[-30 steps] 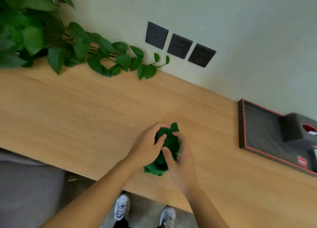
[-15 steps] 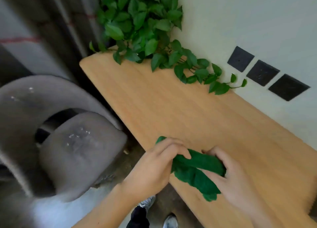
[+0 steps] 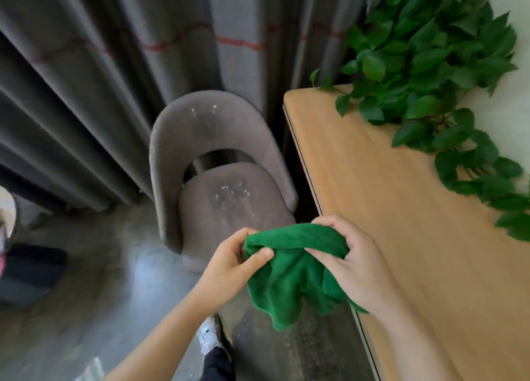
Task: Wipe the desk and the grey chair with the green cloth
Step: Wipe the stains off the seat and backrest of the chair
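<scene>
We hold the crumpled green terry cloth (image 3: 289, 277) in the air between our two hands, off the corner of the desk and just in front of the chair seat. Our left hand (image 3: 229, 268) pinches the cloth's upper left edge, thumb pressed against the fingers with the fabric caught between them. Our right hand (image 3: 352, 266) clamps the upper right part of the same cloth, the fingers curled over the top fold and the thumb pinning it from below. From these two grips the top edge runs as a short bunched band, and the rest of the cloth hangs down in loose folds below and between our hands. Just beyond the grip stands the grey upholstered chair with a curved backrest (image 3: 218, 162), its rounded seat nearest to our left hand; pale, shiny marks show on the seat and on the backrest. To the right of the grip, under our right forearm, lies the light wooden desk with a rounded corner (image 3: 401, 208), its near edge running past the hanging cloth. Farther along the desk, well apart from our hands, the leafy green trailing plant (image 3: 424, 65) spreads over the desk's far end. Behind the chair hang grey pleated curtains with a thin red stripe (image 3: 114, 65). Below the grip we see a white shoe (image 3: 208, 336) on the grey polished floor (image 3: 100, 266).
</scene>
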Tool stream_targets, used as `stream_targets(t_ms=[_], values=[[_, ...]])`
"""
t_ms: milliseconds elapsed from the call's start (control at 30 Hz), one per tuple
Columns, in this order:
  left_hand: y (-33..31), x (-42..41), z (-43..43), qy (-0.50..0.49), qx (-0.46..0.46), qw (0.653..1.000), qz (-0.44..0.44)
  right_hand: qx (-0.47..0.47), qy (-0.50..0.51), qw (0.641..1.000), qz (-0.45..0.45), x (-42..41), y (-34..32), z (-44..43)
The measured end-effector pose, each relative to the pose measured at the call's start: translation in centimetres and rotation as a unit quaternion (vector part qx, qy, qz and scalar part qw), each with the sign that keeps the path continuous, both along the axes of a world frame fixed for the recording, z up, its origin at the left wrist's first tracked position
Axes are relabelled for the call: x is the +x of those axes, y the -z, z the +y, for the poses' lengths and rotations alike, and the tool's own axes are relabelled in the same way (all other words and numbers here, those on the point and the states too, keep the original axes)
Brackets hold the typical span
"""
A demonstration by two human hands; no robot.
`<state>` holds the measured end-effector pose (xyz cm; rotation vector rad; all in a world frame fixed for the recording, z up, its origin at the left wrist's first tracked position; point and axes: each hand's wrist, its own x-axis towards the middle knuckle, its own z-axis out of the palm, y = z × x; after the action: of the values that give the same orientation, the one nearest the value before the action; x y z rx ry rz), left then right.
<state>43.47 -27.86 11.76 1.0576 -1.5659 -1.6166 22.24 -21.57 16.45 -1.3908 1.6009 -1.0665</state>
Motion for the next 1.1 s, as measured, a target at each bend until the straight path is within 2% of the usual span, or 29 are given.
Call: stream_targets(t_ms=[133,300,400,467,533,600,633,667,733,800,967,1033,1100], values=[[1.5,3.4,-4.2,-0.030,-0.071,0.995,-0.070,0.014,0.030,0.998,0.052,3.4,2.1,-4.9],[3.2,6.0,-11.2,-0.018,-0.180,0.973,-0.145,0.012,0.128,0.981,0.145,7.5,6.1,-10.4],[4.0,6.6,-15.4,-0.013,-0.212,0.965,-0.154,0.039,0.203,0.970,0.128,11.0,8.5,-13.7],[4.4,7.0,-17.5,-0.027,-0.225,0.961,-0.160,0.023,0.254,0.961,0.110,13.3,9.4,-15.8],[4.7,7.4,-19.1,-0.057,-0.240,0.952,-0.181,0.009,0.254,0.964,0.084,15.2,10.0,-17.3],[4.9,7.9,-20.2,-0.080,-0.257,0.943,-0.196,0.042,0.201,0.979,-0.016,16.8,10.5,-18.8],[5.0,8.0,-20.6,-0.081,-0.267,0.940,-0.197,0.070,0.170,0.976,-0.116,17.3,10.7,-19.7],[5.2,8.0,-20.8,-0.074,-0.278,0.937,-0.199,0.095,0.145,0.954,-0.246,17.7,11.0,-20.6],[5.8,8.2,-21.1,-0.033,-0.307,0.925,-0.219,0.131,0.119,0.857,-0.484,18.1,11.4,-22.2],[6.8,8.2,-21.3,0.019,-0.335,0.910,-0.244,0.166,0.107,0.774,-0.601,17.5,12.4,-23.6],[10.3,7.7,-22.3,0.103,-0.341,0.896,-0.265,0.255,0.120,0.701,-0.655,15.4,17.7,-25.3],[12.4,7.5,-23.0,0.093,-0.321,0.903,-0.271,0.263,0.137,0.707,-0.642,14.6,20.4,-25.7],[14.9,7.7,-23.7,0.043,-0.302,0.908,-0.288,0.250,0.139,0.717,-0.636,13.3,22.7,-26.1]])
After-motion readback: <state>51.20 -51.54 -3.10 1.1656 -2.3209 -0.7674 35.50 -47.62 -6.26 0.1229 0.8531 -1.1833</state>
